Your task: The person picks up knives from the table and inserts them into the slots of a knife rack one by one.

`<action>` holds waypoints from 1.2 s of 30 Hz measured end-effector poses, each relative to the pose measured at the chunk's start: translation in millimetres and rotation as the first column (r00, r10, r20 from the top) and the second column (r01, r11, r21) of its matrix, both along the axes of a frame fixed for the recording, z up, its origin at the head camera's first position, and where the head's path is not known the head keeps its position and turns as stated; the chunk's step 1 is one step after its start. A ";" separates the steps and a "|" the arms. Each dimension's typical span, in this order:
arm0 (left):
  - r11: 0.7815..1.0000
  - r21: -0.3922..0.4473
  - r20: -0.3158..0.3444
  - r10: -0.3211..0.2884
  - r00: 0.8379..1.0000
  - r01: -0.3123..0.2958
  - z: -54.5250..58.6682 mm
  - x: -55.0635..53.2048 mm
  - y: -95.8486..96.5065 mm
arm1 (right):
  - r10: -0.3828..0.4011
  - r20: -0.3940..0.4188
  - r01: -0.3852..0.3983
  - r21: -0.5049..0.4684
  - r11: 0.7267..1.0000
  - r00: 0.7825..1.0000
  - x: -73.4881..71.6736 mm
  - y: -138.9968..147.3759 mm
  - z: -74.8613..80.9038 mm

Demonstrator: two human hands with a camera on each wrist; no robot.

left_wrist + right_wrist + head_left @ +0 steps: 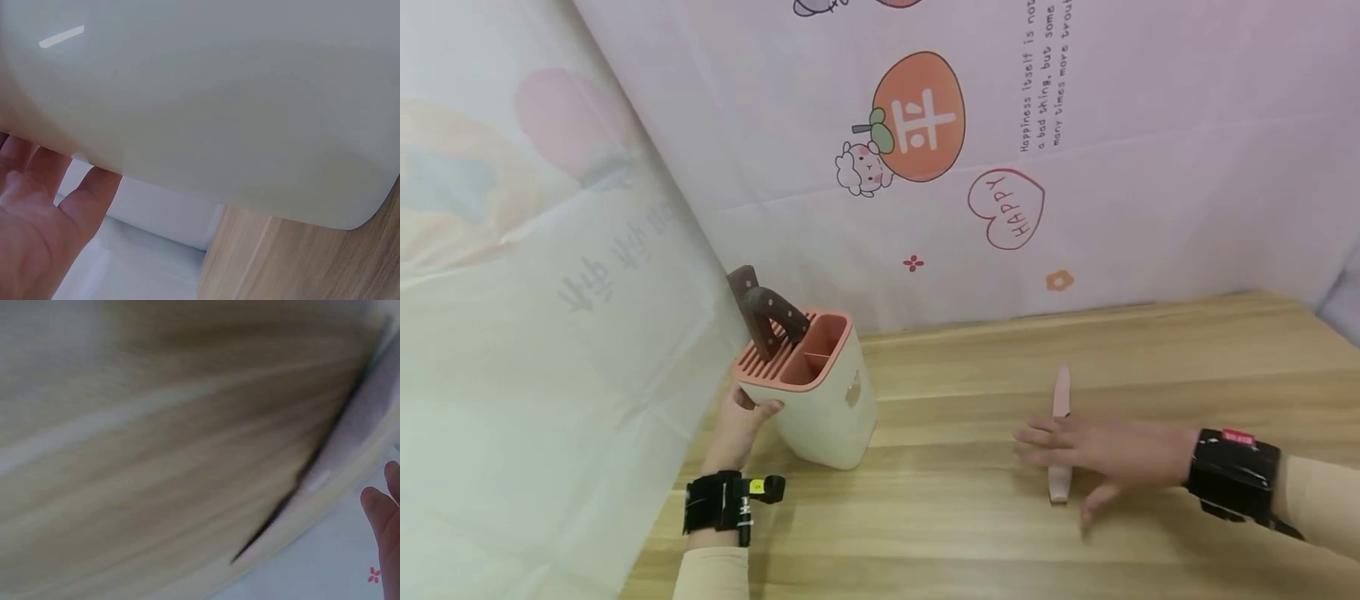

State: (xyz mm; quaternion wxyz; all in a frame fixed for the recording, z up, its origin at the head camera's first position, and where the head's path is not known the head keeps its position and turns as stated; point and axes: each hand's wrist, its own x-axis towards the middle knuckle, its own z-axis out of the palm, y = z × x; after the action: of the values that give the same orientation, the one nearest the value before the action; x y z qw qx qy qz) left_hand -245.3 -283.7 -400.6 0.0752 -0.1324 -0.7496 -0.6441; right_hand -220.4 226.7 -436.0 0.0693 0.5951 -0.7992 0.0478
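Note:
A cream knife block (827, 429) with a coral slotted top stands at the left. My left hand (735, 429) grips its near left corner, the thumb on the near face and the fingers round the side. In the left wrist view, those fingers (94, 194) lie along the block's smooth wall. Two dark-handled knives (778, 310) stand in the slots. A pale pink knife (1061, 483) lies on the table, its blade pointing to the back wall. Over its middle is my right hand (1108, 450), blurred, fingers spread. The right wrist view shows this hand's fingertips (378, 506) apart from the knife.
The wooden table (940, 517) meets a printed cloth (790, 167) at the back. Another hanging cloth (550, 400) borders the left side, close to the knife block. Beside the slots, the block's top has two open compartments (822, 354).

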 end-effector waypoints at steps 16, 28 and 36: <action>1.000 -0.010 -0.008 -0.006 1.000 0.006 1.2 -4.8 -2.9 | 0.053 -0.034 -0.055 -0.082 0.995 0.998 -6.1 10.3 -21.6; 0.999 0.033 0.004 -0.018 1.000 0.018 10.1 13.7 7.5 | 0.145 -0.228 -0.156 -0.031 0.987 0.963 -5.4 8.0 -21.8; 0.999 0.042 -0.029 -0.019 0.999 0.020 -1.9 1.9 0.4 | 0.094 -0.238 -0.113 -0.070 0.991 0.967 -2.3 14.3 -5.5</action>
State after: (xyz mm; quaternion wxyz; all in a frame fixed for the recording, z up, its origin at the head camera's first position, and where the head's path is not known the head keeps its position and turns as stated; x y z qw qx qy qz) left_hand -243.5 -283.4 -402.4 0.0823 -0.1472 -0.7335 -0.6584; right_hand -222.8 241.0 -441.5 0.1848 0.6342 -0.7506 0.0140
